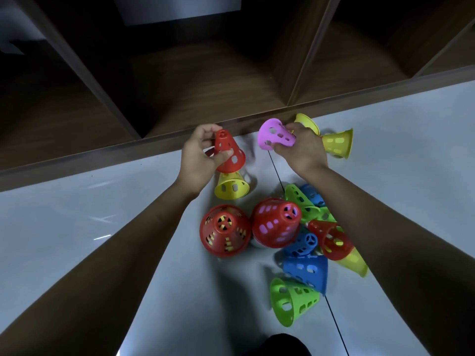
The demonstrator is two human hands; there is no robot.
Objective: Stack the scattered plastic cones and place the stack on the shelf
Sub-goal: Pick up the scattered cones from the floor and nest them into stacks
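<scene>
My left hand [199, 156] grips a small red cone [229, 152], held upright just above a yellow cone [232, 186] on the floor. My right hand [300, 147] grips a pink cone [275, 134] lying on its side, wide mouth turned left. Behind that hand two yellow cones [336, 142] lie on the floor. Nearer me stand a red stack with yellow inside [225, 231] and a red stack with pink inside [276, 222]. Several loose green, blue, red and yellow cones [305, 268] lie jumbled to their right. The dark wooden shelf [205, 80] runs across the top.
The shelf has open compartments split by upright dividers [305, 60], and its front edge sits just beyond my hands. The pale glossy tiled floor [102, 214] stretches left of the cones. A dark shape [280, 345] sits at the bottom edge.
</scene>
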